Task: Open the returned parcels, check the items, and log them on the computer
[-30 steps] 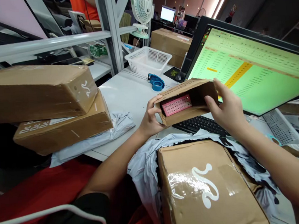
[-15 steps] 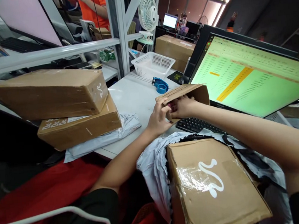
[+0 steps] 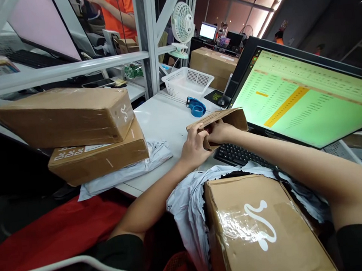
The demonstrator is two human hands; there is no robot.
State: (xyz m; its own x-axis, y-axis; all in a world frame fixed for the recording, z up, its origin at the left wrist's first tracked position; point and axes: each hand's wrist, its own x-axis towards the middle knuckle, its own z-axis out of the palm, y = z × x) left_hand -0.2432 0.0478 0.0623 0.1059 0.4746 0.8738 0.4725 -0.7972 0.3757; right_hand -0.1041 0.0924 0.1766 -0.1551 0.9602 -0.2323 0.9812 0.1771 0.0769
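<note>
My left hand (image 3: 196, 144) grips the near end of a small open cardboard box (image 3: 231, 117) held above the black keyboard (image 3: 239, 154). My right hand (image 3: 220, 132) reaches into the open end of that box, and its fingers are hidden inside. Whatever lies inside the box is hidden by my hands. On my lap sits a larger taped cardboard box (image 3: 262, 230) with a white squiggle mark, half out of a torn grey mailer bag (image 3: 187, 212).
Two long cardboard boxes (image 3: 69, 117) are stacked at the left of the white desk (image 3: 158, 120) on a grey bag. A monitor (image 3: 306, 96) with a green spreadsheet stands right. A blue tape dispenser (image 3: 196, 106), white basket (image 3: 187, 82) and fan (image 3: 183, 27) sit behind. A person in orange stands at the back.
My right hand left the box's right end and went into its open mouth, covering the pink item inside. The box dropped slightly toward the keyboard.
</note>
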